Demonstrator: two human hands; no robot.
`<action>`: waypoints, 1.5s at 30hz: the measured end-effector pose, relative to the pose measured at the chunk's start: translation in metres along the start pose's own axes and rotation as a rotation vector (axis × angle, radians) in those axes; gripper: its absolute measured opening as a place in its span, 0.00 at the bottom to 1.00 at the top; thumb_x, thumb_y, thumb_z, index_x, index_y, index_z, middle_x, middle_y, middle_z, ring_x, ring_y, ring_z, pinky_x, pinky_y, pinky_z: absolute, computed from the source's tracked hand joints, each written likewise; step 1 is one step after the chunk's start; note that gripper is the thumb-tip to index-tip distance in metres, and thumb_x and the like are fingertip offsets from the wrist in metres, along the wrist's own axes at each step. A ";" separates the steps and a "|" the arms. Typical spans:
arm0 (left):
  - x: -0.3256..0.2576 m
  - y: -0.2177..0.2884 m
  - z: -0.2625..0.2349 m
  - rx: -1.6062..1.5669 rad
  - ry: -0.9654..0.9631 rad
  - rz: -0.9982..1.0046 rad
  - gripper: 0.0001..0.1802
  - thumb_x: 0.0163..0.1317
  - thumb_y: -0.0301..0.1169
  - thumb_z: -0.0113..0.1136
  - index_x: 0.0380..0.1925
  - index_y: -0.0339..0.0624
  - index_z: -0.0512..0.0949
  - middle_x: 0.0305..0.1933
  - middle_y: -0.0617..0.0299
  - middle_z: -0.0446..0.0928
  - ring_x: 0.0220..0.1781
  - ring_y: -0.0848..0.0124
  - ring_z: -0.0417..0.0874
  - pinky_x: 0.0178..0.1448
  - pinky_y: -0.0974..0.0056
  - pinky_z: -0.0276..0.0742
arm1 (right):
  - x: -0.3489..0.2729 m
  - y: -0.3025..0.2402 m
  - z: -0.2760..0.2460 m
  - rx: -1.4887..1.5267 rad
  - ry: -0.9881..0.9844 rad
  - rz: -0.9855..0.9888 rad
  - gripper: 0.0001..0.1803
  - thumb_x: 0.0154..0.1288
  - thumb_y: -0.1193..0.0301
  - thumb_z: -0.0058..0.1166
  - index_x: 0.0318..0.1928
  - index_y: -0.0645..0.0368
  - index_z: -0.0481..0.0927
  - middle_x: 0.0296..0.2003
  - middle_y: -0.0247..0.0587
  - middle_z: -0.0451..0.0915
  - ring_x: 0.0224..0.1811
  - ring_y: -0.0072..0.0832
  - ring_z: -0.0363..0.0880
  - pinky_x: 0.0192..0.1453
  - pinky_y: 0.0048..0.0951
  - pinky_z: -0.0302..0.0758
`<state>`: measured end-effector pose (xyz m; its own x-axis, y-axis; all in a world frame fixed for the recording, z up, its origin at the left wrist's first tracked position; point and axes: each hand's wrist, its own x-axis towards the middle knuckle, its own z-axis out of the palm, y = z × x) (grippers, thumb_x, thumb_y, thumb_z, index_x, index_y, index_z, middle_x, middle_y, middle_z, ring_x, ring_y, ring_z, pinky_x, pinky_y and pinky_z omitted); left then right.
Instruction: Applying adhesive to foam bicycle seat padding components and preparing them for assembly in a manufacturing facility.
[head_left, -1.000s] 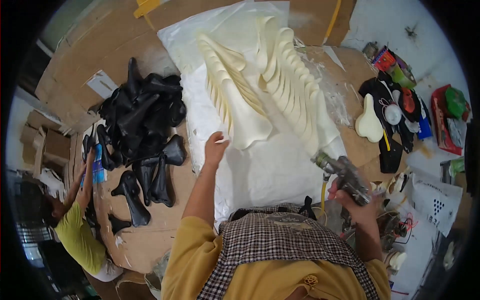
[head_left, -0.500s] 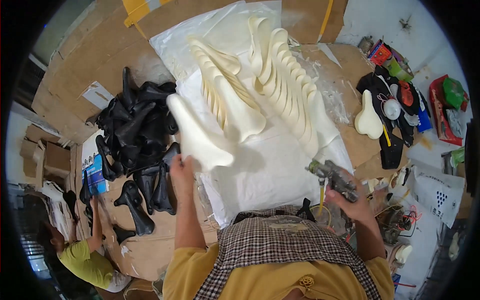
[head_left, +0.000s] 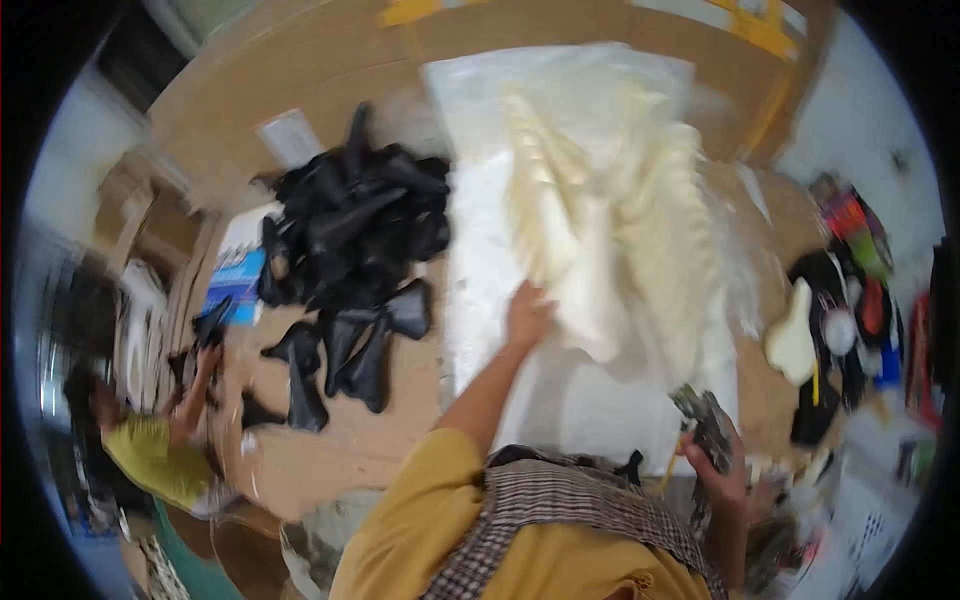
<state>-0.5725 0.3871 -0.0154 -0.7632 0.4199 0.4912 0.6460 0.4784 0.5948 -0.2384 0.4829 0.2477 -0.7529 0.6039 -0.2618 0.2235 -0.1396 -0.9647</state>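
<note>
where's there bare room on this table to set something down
Bare cardboard lies below the black pieces, left of the white sheet. The sheet is bare between the left hand and right hand. Crowded: the cream pieces and right-edge clutter.

cream pieces (head_left: 610, 230): motion-blurred | right hand (head_left: 722, 478) tool (head_left: 705, 425): kind unclear

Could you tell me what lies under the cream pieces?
The cream pieces lie on a white plastic sheet spread over brown cardboard. The left hand touches them. What lies beneath the sheet's middle is covered.
</note>
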 end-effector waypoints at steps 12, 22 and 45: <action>-0.008 0.078 -0.135 -0.593 -0.170 -0.326 0.17 0.53 0.33 0.61 0.42 0.39 0.77 0.55 0.50 0.71 0.57 0.58 0.72 0.53 0.61 0.72 | 0.044 -0.003 -0.002 -0.188 -0.354 -0.005 0.30 0.53 0.80 0.56 0.58 0.65 0.64 0.30 0.32 0.72 0.32 0.19 0.70 0.39 0.21 0.71; -0.177 -0.044 -0.443 -0.513 1.258 -0.773 0.15 0.64 0.29 0.49 0.51 0.44 0.66 0.47 0.63 0.71 0.44 0.67 0.75 0.43 0.58 0.78 | 0.072 0.005 0.024 -0.238 -0.503 -0.049 0.28 0.54 0.80 0.55 0.58 0.65 0.64 0.32 0.34 0.74 0.34 0.19 0.72 0.41 0.21 0.72; 0.071 -0.006 -0.007 -0.194 -0.186 -0.334 0.18 0.47 0.31 0.66 0.36 0.34 0.73 0.33 0.54 0.76 0.36 0.64 0.77 0.42 0.63 0.73 | 0.022 -0.052 0.008 0.045 -0.012 -0.269 0.33 0.54 0.76 0.59 0.61 0.65 0.62 0.32 0.35 0.75 0.35 0.20 0.73 0.41 0.23 0.72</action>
<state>-0.6305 0.4089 0.0205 -0.9027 0.4073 0.1390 0.3358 0.4647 0.8193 -0.2715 0.4971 0.2923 -0.7887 0.6148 0.0042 -0.0134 -0.0104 -0.9999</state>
